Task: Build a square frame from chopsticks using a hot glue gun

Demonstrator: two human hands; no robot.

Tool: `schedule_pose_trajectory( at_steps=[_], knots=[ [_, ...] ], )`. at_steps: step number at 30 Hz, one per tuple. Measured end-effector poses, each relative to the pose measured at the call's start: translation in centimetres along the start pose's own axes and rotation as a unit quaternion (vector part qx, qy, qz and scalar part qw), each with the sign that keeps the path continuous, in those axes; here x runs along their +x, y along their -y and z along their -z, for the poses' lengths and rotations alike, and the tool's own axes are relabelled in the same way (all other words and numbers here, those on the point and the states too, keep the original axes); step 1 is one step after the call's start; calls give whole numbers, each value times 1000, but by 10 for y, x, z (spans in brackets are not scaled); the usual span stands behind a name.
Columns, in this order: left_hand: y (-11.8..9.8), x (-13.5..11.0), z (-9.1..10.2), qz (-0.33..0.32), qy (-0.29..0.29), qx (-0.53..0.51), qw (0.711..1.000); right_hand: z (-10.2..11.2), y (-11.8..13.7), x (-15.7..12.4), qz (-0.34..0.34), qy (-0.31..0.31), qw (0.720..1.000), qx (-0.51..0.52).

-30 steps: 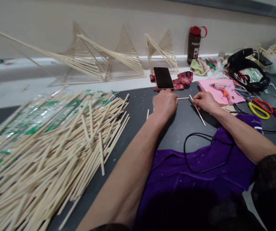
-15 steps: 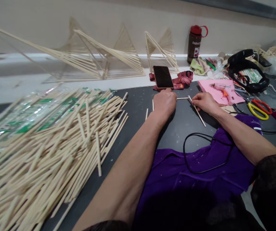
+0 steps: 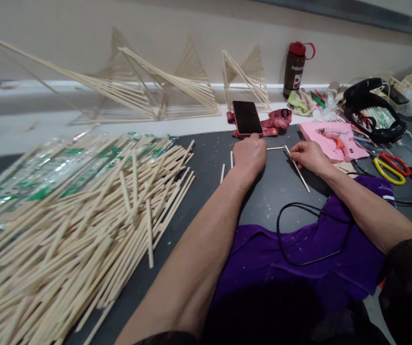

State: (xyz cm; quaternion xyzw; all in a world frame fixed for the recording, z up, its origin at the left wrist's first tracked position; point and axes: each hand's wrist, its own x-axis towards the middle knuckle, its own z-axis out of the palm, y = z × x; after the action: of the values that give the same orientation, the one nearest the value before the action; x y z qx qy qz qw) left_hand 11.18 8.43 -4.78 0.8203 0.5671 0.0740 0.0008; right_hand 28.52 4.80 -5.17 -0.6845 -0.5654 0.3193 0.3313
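My left hand (image 3: 251, 154) is closed, its fingers curled over the left end of a short wooden stick (image 3: 276, 148) lying crosswise on the dark tabletop. The fingertips are hidden behind the hand. My right hand (image 3: 308, 155) pinches a second wooden stick (image 3: 302, 176) near its upper end. That stick slants toward me and meets the right end of the crosswise one at a corner; whether they are joined I cannot tell. Two more sticks show partly beside my left wrist, one of them a short stick (image 3: 222, 173).
A large heap of wooden sticks (image 3: 84, 230) with plastic packs covers the left. Behind are a phone (image 3: 247, 118), stick frames (image 3: 177, 81) and a bottle (image 3: 294, 69). At right lie a glue gun (image 3: 335, 136) and scissors (image 3: 389, 171). A black cable (image 3: 280, 235) crosses purple cloth (image 3: 263, 249).
The whole view has shifted slightly, so everything sits a little lower and further right. Both hands keep the same hold on the sticks.
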Motion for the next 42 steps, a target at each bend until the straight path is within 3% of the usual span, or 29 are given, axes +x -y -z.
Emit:
schedule_pose_trajectory(
  at_steps=[14, 23, 42],
  knots=[
    [-2, -1, 3, 7, 12, -24, 1000, 1, 1, 4, 15, -24, 995, -97],
    [-3, 0, 3, 13, 17, -23, 1000, 0, -2, 8, 61, -38, 980, -186],
    [-4, -1, 5, 21, 12, -55, 998, 0, 0, 6, 69, -22, 973, -219]
  ],
)
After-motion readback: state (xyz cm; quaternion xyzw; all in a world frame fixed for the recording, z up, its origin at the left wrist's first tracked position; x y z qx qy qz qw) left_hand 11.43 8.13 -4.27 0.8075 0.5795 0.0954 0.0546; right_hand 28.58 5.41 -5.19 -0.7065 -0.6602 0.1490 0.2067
